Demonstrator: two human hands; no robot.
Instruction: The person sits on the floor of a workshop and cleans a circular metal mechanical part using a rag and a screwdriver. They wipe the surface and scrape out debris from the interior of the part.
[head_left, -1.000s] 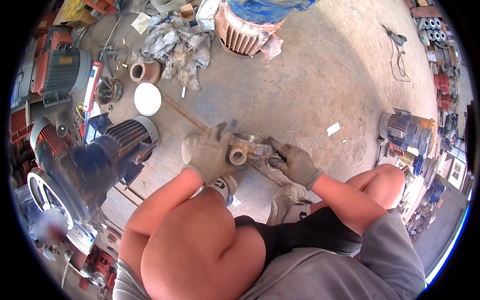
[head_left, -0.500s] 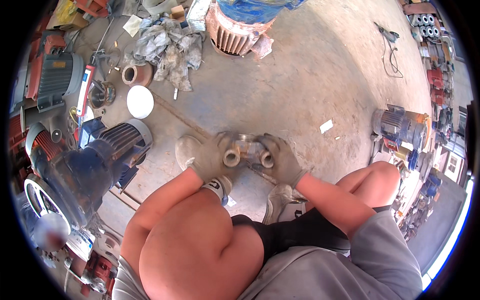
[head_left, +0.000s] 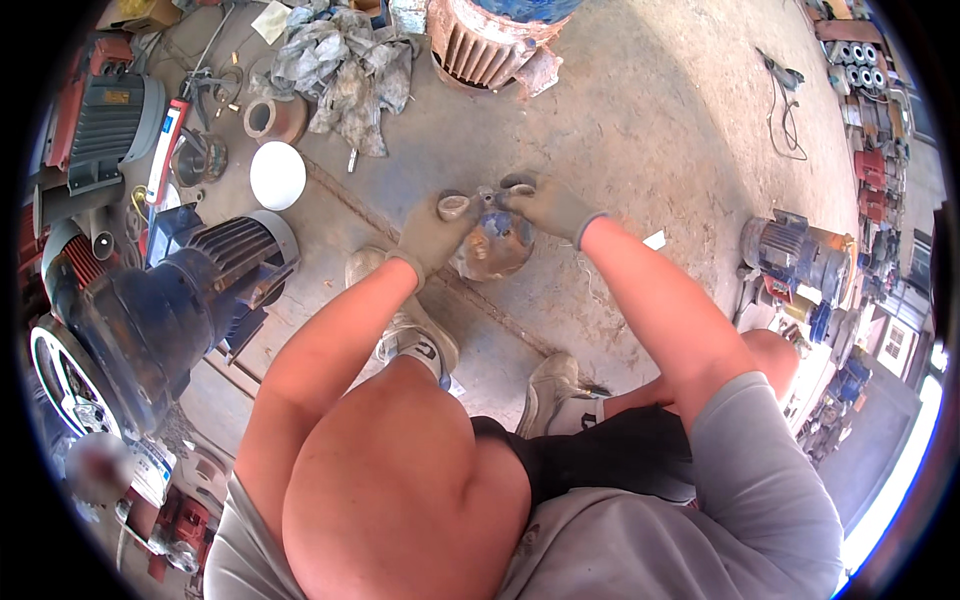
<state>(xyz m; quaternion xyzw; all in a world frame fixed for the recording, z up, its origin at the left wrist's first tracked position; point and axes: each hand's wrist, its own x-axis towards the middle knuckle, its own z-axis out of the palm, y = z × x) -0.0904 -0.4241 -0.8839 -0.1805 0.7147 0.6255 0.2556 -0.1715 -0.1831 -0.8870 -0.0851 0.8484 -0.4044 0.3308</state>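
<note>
A round, worn metal housing (head_left: 497,252) with traces of blue paint and short pipe stubs is out in front of my feet, just over or on the concrete floor; I cannot tell which. My gloved left hand (head_left: 436,232) is closed around its left side, beside an open pipe stub (head_left: 453,207). On the other side, the fingers of my gloved right hand (head_left: 552,207) wrap the top right of the housing near the second stub. The gloves hide the part's sides.
Motors (head_left: 245,250) with blue-black bodies stand close on my left. A white disc (head_left: 278,175), a thick metal ring (head_left: 274,119) and crumpled plastic sheeting (head_left: 350,70) lie ahead left. A rusty finned motor (head_left: 480,45) is straight ahead. Another motor (head_left: 785,245) sits right.
Both hands have moved forward, away from my body, carrying the housing. It has tipped over, so its round face now shows, and the stubs point farther from me.
</note>
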